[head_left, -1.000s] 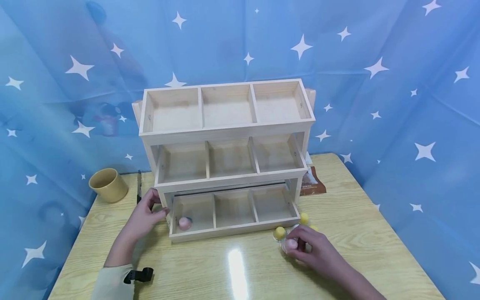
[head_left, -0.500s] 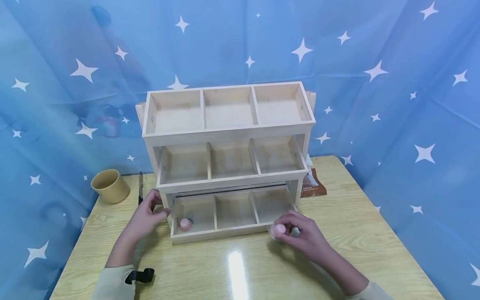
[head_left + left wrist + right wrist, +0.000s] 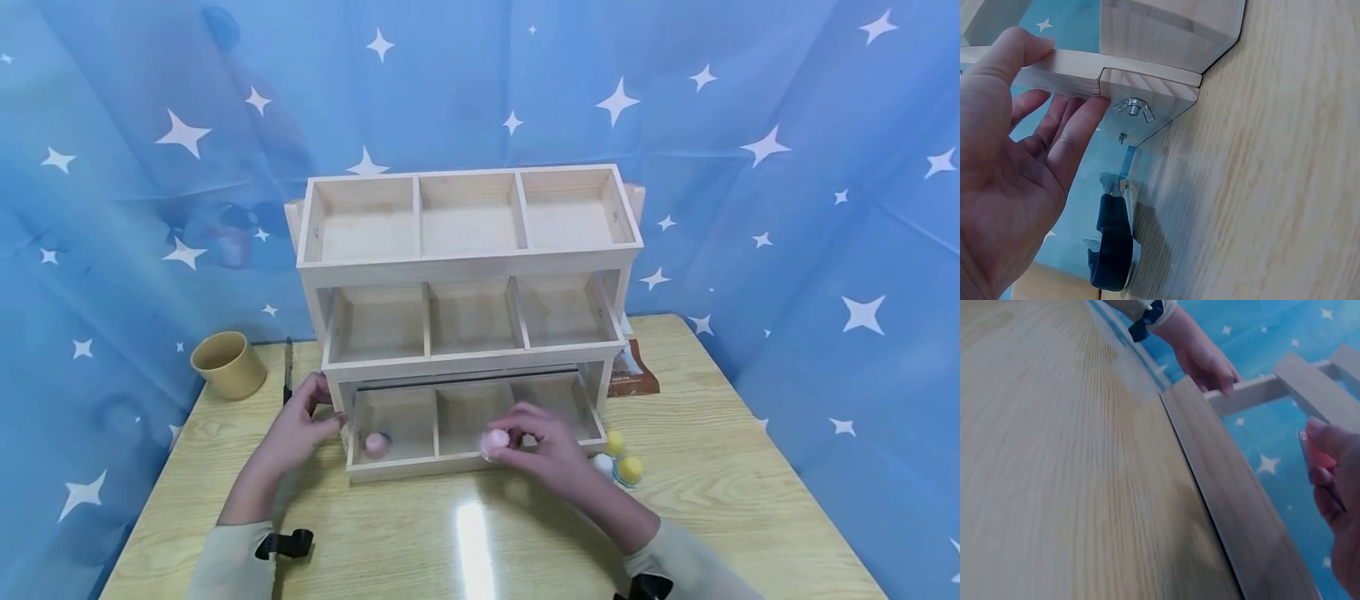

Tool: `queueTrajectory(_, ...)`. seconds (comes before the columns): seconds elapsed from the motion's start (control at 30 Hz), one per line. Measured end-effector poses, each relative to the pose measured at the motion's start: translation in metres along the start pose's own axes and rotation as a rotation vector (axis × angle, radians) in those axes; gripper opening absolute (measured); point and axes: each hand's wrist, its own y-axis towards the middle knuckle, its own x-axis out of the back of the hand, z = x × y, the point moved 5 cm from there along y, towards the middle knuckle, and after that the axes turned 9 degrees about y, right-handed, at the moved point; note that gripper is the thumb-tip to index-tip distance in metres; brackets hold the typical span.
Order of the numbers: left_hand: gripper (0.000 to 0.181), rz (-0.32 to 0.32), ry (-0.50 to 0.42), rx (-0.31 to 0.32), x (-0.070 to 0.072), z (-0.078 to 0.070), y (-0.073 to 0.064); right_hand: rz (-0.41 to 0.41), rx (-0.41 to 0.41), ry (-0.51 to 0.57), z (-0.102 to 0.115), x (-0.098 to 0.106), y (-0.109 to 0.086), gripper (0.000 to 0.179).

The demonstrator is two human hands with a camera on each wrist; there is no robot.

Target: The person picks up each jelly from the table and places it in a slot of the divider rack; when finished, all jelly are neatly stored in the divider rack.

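A three-tier wooden shelf (image 3: 471, 265) stands at the back of the table, each tier split into three compartments. My left hand (image 3: 295, 431) holds its left side post (image 3: 1063, 70), thumb on one face and fingers against the other. In front of the bottom tier's middle compartment, my right hand (image 3: 546, 448) pinches a small clear round container with a pink top (image 3: 493, 442) between thumb and fingers. A similar pink-topped piece (image 3: 377, 445) sits in the bottom left compartment. Right of the shelf's front corner are yellow-topped pieces (image 3: 628, 470) and a white one (image 3: 603, 464).
A tan cup (image 3: 228, 365) stands at the back left of the table. Between it and the shelf lies a tool with a black handle (image 3: 1113, 240). A brown and white packet (image 3: 633, 373) lies behind the shelf's right side. A blue star-patterned curtain (image 3: 795, 217) surrounds the table.
My right hand has lifted the pink-topped container from beside the yellow-topped pieces and carried it left to the bottom tier's middle. My left hand keeps its hold on the post.
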Motion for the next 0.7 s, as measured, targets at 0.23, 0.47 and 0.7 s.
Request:
queueTrajectory(0.23, 0.036, 0.007, -0.014, -0.017, 0.001, -0.001, 0.004, 0.062, -0.060, 0.026, 0.004, -0.036, 0.027, 0.036)
queueTrajectory(0.47, 0.037, 0.013, -0.014, -0.019, 0.001, -0.001, 0.004, 0.136, 0.026, 0.009, 0.006, -0.067, 0.052, 0.031)
queueTrajectory(0.7, 0.037, 0.007, -0.021, -0.011, 0.002, 0.000, 0.001, 0.224, -0.037, -0.023, 0.005, -0.086, 0.072, 0.029)
